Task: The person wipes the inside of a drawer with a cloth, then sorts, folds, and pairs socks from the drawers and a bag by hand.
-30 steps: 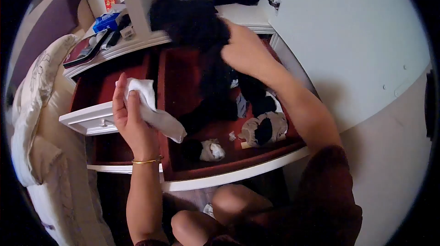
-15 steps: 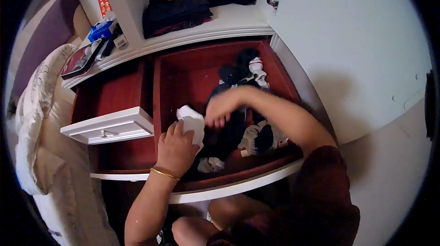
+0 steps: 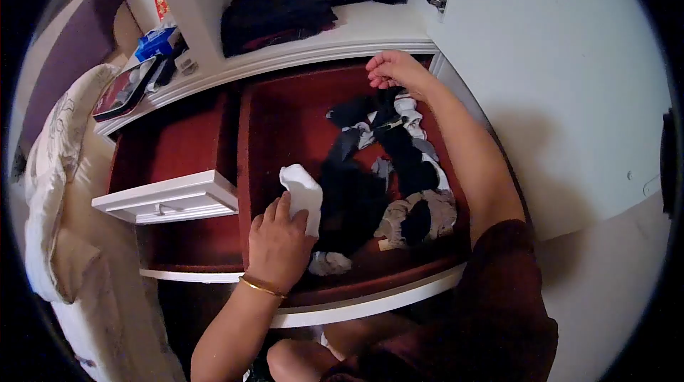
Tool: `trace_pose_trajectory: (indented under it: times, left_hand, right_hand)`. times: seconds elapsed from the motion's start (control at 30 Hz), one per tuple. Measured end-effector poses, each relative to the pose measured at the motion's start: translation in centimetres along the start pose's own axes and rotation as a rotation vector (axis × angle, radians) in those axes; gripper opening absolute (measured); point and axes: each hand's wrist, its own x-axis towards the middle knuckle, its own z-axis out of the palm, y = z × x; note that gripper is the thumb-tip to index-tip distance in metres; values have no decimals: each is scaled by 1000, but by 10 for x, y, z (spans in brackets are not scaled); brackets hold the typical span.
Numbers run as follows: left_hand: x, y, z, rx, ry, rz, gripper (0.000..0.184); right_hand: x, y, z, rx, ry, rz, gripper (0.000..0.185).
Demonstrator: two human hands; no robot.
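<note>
A white sock [image 3: 303, 193] lies near the left side of the pulled-out red-lined drawer [image 3: 274, 111]. My left hand [image 3: 279, 239], with a gold bangle at its wrist, grips the sock's lower part. Over the drawer's far right corner is my right hand [image 3: 396, 72], its fingers loosely bent and apart with nothing visible in them. Just below it are dark socks [image 3: 385, 106] and white socks [image 3: 410, 113]. Black clothing [image 3: 353, 200] fills the drawer's middle, and beige bundled socks [image 3: 434, 211] sit at the right. A small pale sock [image 3: 330, 263] lies near the front.
Folded dark clothes [image 3: 278, 19] rest on the shelf above. To the left is a smaller open drawer [image 3: 167, 200]. A blue tissue pack [image 3: 157, 42] and a dark-edged case [image 3: 128, 90] stand on the side top. A white cabinet door [image 3: 563, 61] hangs open at the right.
My right hand has moved from beside the white sock to the drawer's far right corner, uncovering the dark clothing in the middle. My left hand stays on the white sock.
</note>
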Motion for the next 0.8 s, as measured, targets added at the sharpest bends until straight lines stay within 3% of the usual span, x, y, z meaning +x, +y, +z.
trace_pose_trajectory:
  times: [0.03, 0.13, 0.2, 0.23, 0.33, 0.4, 0.57, 0.67, 0.77, 0.8]
  left_hand:
    - [0, 1, 0, -7, 18, 3, 43]
    - [-2, 3, -3, -21, 93, 47, 41]
    - [-2, 4, -3, -30, 113, 67, 40]
    - [-2, 3, -2, -36, 104, 67, 40]
    - [-6, 0, -1, -35, 106, 65, 41]
    - [-6, -1, -1, -40, 96, 53, 42]
    - [-6, -3, 1, -57, 105, 63, 42]
    - [-6, -2, -5, -68, 38, 54, 56]
    - [2, 8, -17, -236, 167, -54, 75]
    - [6, 8, -20, -425, 252, -23, 82]
  right_hand:
    - [3, 2, -8, -22, -51, 66, 25]
    - [-1, 15, -13, -872, -504, 92, 42]
    - [-16, 40, -9, -1093, -636, 144, 51]
    - [-18, 49, -8, -1117, -595, 141, 49]
    - [-5, 53, -25, -968, -407, 50, 44]
    - [-14, 33, -32, -538, -391, 133, 29]
    - [-31, -4, -23, -217, -272, 191, 27]
    - [-28, -9, -16, 109, -236, 73, 28]
    - [-35, -36, 4, 219, -229, -105, 28]
    - [-44, -53, 14, 210, -263, -94, 30]
